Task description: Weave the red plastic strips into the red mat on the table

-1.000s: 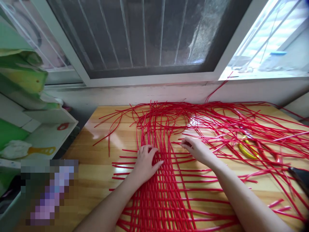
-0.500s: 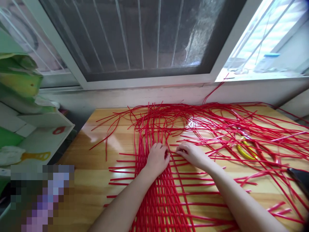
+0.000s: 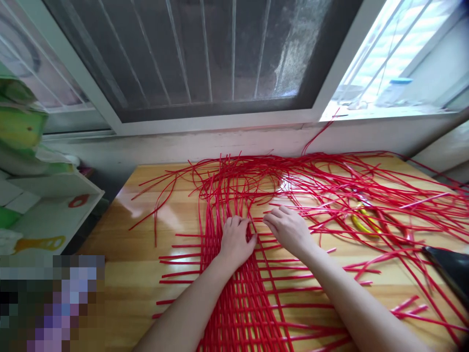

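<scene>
A narrow mat of woven red plastic strips (image 3: pixel 249 293) runs from the near edge up the table's middle, with long strips crossed by shorter ones that stick out on both sides. My left hand (image 3: pixel 236 239) rests on its upper part, thumb apart from the fingers, pressing on the weave. Just right of the mat, my right hand (image 3: pixel 287 227) has its fingers drawn together at a crossing red strip (image 3: pixel 258 220) and seems to pinch it. Its fingertips partly hide the hold. One long strip slants along the mat's right border, between the hands.
Loose red strips (image 3: pixel 315 164) lie tangled across the back and right of the wooden table (image 3: pixel 124 293). Among them are pliers (image 3: pixel 364 220) with yellow and red handles. A black object (image 3: pixel 449 269) sits at the right edge. Behind stands a barred window (image 3: pixel 205 58); at left, a white shelf (image 3: pixel 58 195).
My left thumb has opened away from the fingers. My right hand has lifted slightly at the mat's right side. The whole view has shifted a little to the right.
</scene>
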A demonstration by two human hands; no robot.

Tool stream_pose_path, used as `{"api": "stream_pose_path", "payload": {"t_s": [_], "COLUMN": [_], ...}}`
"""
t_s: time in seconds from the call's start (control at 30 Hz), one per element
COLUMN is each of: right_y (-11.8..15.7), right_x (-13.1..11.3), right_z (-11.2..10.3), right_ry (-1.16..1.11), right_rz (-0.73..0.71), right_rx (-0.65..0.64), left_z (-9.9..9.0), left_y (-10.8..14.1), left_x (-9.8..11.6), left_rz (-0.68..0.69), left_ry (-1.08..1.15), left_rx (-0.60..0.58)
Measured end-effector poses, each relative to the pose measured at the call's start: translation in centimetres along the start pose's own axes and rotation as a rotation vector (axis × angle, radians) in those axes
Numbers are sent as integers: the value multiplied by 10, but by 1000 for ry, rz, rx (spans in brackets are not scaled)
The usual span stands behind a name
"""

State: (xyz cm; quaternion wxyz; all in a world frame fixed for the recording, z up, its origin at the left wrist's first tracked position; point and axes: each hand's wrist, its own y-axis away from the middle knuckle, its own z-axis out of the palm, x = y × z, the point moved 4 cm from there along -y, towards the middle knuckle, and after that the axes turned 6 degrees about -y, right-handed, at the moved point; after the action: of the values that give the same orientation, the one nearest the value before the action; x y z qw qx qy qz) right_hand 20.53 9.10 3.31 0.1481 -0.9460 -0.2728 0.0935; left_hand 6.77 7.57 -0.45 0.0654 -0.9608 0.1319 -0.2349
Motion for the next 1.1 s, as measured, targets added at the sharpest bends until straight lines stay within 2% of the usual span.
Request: {"api": "stream_pose_path", "payload": {"t_s": [0.13,0.2,0.3,0.4,0.67,0.83,0.97,1.1], "right_y": [1,3,7,8,-3,-5,-6,-8], "right_x": [-9,-3,16,25,8,8,14,15], "right_z": [-10,-7,3,12,20,30,36,38], "right_ry": [53,44,11,-68,-216,-356,-401,-342], "right_rz": [-80,17,255,350,269,250,317,361], "right_rx": [132,135,68,-13,-31,-26,-12,-1], "left_z": [0,0,0,0,1,1,1,3], "left_y": [0,0,0,0,-2,-2,-1,-2], "left_x": [-1,-1,0,1,1,1,2,3], "left_rz": [-8,-10,-5,-14,-56,-67,-61,-71], "left_ry": [1,0,3,16,0,-16,-34,-65], "left_rx": [-2,8,31,43,14,-27,-16,-14]}}
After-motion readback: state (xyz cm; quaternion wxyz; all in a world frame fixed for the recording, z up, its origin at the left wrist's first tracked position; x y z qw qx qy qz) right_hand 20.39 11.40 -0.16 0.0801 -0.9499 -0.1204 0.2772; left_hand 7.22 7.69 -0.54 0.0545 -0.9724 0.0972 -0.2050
